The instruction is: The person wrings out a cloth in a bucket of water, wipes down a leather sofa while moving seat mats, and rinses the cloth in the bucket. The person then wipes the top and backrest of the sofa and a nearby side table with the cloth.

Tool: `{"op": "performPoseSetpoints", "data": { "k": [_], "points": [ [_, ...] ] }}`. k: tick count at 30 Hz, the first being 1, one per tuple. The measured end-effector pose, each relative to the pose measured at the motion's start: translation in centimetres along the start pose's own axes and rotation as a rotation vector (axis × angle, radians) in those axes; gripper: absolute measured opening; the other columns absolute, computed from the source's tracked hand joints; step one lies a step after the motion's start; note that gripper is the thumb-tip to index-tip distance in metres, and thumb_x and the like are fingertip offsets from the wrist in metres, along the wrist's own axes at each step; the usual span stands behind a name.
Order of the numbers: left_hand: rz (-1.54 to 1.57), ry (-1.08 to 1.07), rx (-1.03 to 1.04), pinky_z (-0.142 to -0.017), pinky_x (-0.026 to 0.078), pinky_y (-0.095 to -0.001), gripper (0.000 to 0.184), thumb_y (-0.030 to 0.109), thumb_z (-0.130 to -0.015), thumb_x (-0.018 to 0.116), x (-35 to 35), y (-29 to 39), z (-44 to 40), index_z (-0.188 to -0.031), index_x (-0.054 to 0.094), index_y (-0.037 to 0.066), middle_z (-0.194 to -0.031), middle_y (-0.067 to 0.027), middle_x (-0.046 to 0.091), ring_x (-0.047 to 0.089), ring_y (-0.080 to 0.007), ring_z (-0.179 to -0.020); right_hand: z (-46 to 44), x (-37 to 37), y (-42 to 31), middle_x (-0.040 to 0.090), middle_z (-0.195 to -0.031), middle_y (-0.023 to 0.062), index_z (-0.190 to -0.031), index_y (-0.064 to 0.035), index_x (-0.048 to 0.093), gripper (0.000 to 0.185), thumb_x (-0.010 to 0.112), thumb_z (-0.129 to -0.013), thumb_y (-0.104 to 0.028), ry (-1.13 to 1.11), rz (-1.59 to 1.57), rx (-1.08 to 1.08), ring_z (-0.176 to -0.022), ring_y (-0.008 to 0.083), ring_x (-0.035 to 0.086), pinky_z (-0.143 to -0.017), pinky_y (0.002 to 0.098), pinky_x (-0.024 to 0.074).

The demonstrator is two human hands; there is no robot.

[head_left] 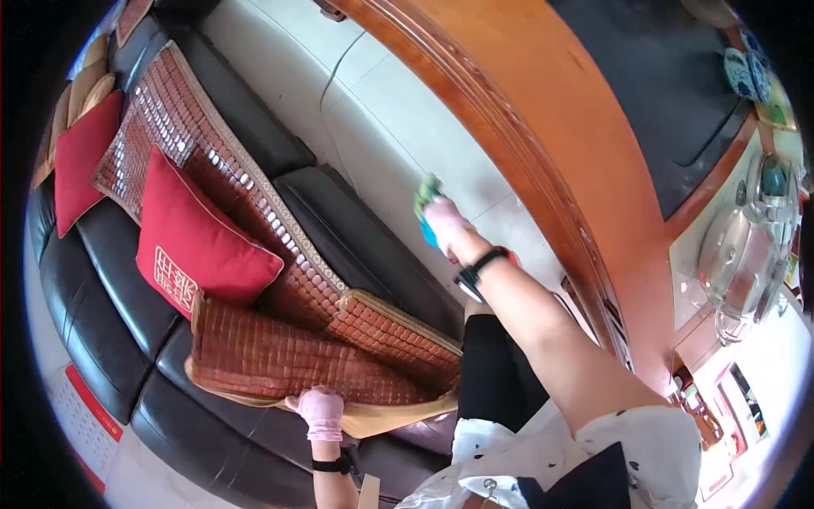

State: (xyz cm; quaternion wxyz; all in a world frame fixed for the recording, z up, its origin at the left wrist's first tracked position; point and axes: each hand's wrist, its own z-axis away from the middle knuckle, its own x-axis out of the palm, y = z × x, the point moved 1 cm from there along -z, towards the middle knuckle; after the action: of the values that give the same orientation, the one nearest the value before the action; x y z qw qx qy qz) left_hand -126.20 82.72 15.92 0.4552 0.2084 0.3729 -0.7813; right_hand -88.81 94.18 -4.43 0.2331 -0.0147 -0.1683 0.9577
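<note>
My left hand (320, 413), in a pink glove, is closed on the edge of a brown tile-patterned sofa mat (305, 352). That end of the mat is lifted and folded over, and its yellowish underside shows below. My right hand (446, 225), also in a pink glove, reaches out over the floor beside the sofa. Its fingers are wrapped round a green and blue cloth (427, 199), blurred by motion. A red cushion (199, 237) with pale stitched characters lies on the mat next to the fold.
The black leather sofa (102, 314) runs along the left, with another red cushion (88, 161) farther up. At right stands a wooden table (509, 85) with a dark top, glassware (738, 254) and blue-and-white porcelain (746, 75). A thin cable (326, 89) lies on the tiled floor (398, 110).
</note>
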Motion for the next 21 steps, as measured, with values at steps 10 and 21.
{"op": "performPoseSetpoints", "data": {
  "k": [10,21],
  "points": [
    [0.705,-0.013,0.133,-0.092,0.025,-0.0396,0.030,0.029,-0.077,0.044,5.6,-3.6,-3.1,-0.056,0.063,0.020,-0.061,0.0048,0.061,0.052,-0.0178,-0.072,-16.2,18.9,-8.5,0.063,-0.085,0.0111,-0.109,-0.0025,0.060,0.029,0.043,-0.087,-0.007,-0.233,0.099,-0.658,-0.077,0.0203,0.058,-0.073,0.0337,0.0470],
    [0.641,-0.576,-0.112,-0.090,0.030,-0.0494,0.047,0.053,-0.091,0.033,9.2,-5.9,-6.4,-0.081,0.067,0.023,-0.089,0.0062,0.066,0.052,-0.0184,-0.094,-19.0,9.2,12.7,0.061,-0.109,0.0033,-0.111,-0.0115,0.061,0.027,0.047,-0.089,-0.019,-0.450,1.781,-0.312,-0.099,0.0187,0.058,-0.080,0.0303,0.0460]
  ]
}}
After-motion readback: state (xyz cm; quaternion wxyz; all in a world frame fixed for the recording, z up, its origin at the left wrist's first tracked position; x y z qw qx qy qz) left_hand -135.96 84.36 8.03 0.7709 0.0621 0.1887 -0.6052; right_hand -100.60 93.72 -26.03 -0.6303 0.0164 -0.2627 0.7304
